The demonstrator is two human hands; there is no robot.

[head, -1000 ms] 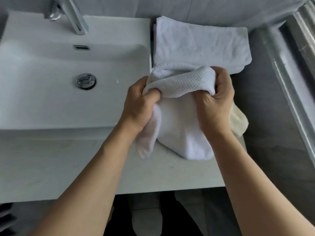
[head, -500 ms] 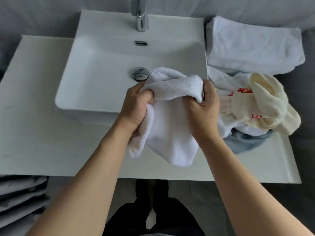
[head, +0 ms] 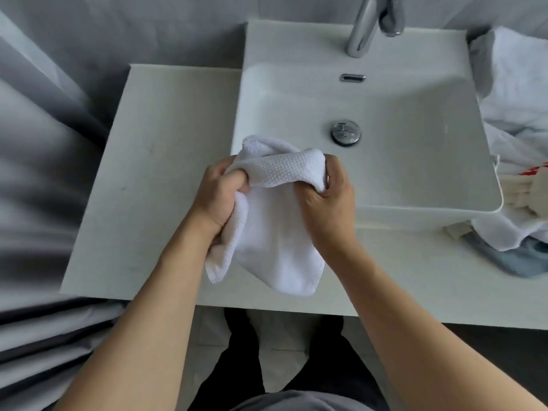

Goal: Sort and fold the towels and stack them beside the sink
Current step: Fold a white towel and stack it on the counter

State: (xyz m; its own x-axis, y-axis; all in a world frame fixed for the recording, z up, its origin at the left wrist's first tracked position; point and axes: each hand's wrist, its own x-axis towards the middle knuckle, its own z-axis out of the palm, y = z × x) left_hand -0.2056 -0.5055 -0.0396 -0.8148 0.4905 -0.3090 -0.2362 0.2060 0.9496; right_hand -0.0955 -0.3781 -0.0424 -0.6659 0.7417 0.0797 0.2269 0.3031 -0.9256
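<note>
since the last frame both hands carried the white towel left, off the pile at 3 o'clock to the sink's 8 o'clock corner. i see left hand and right hand clenched on its top fold, rest dangling over the worktop.

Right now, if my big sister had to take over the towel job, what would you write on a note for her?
Left hand and right hand both grip the top edge of a white waffle towel, which hangs unfolded over the front of the counter, left of the sink.
Done: one folded white towel lies right of the sink.
Left: fold this towel, then sort the loose pile of white, cream and blue towels at the right edge, and stack everything beside the sink.
</note>
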